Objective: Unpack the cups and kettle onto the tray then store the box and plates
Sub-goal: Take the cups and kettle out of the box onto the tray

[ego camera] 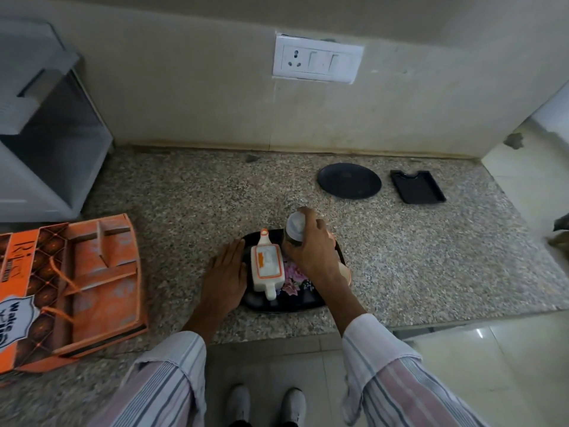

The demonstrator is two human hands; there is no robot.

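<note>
A black tray (283, 305) with a flower print lies on the granite counter in front of me. On it stands a white kettle (267, 266) with orange trim, spout pointing away. My right hand (311, 245) grips a pale cup (296, 224) over the tray's far right part. Another cup's rim (345, 272) shows under my right wrist. My left hand (226, 274) rests flat on the tray's left edge. The open orange box (77, 291) lies at the left.
A round black plate (349, 180) and a small black rectangular plate (417, 186) lie at the back right of the counter. A grey cabinet (46, 134) stands at the back left. A wall socket (317, 58) is on the wall above.
</note>
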